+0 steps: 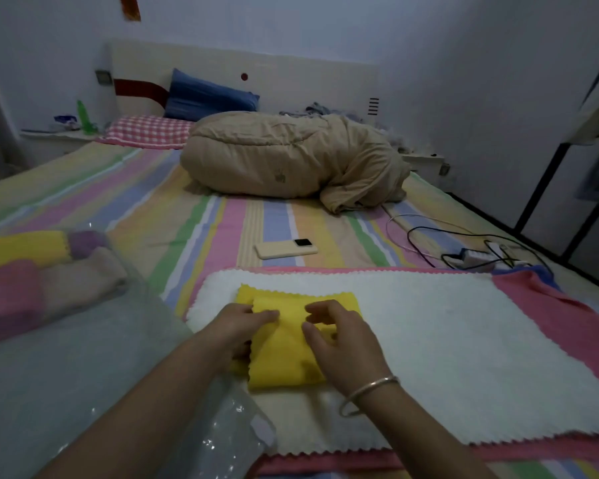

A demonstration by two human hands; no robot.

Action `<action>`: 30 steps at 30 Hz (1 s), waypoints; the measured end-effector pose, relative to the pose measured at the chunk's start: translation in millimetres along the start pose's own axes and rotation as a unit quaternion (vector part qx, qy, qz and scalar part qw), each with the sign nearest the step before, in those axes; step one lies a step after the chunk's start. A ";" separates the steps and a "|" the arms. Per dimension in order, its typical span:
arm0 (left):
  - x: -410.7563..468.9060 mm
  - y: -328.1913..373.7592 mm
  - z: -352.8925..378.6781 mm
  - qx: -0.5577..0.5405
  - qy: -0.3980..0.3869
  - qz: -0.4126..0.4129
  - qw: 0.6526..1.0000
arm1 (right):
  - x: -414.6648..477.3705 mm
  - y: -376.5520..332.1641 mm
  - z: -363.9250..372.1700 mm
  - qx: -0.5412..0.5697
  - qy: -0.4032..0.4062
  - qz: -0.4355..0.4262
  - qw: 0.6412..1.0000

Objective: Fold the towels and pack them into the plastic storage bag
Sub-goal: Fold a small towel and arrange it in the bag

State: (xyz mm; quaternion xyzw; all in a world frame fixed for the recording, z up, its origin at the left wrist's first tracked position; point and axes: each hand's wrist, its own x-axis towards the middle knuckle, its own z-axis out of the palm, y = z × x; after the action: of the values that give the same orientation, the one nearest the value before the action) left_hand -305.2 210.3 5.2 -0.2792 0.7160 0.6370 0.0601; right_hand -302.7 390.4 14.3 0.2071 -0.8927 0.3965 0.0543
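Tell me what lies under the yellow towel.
The yellow towel lies on a spread white towel, which lies on a pink towel. Anything beneath those is covered.

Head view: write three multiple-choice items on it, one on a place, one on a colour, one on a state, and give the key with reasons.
1. Where does the phone lie?
A. on the striped sheet beyond the white towel
B. inside the plastic bag
C. on the pillow

2. What colour is the towel under both hands?
A. purple
B. blue
C. yellow

3. What state is that towel in?
A. spread flat in one layer
B. partly folded, with layers doubled over
C. rolled into a tube

Key: 1 A, the phone rests on the striped sheet, past the far edge of the white towel. 2 C, the left hand and the right hand press a yellow towel. 3 B, its near part lies doubled over on itself while a zigzag edge still shows at the far side.
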 end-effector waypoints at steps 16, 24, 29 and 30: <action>28.4 -2.5 -25.9 0.126 0.093 0.118 0.981 | -2.0 46.1 14.9 -0.116 -0.091 0.055 0.988; 7.6 -1.5 2.4 0.450 0.257 0.319 0.794 | 13.4 48.6 -1.2 0.225 0.042 0.314 0.921; -0.8 3.8 46.0 0.562 0.085 0.381 0.730 | 11.8 48.2 -6.6 0.242 -0.054 0.345 0.905; -0.3 1.5 53.0 0.596 0.047 0.354 0.720 | 11.3 49.5 -11.6 0.235 -0.044 0.338 0.910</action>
State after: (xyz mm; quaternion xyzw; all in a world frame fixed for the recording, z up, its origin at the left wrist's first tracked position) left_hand -319.9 260.5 -3.0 0.0582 0.9963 0.0400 -0.0498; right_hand -334.1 424.9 -8.8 -0.0828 -0.7917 0.5802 -0.1723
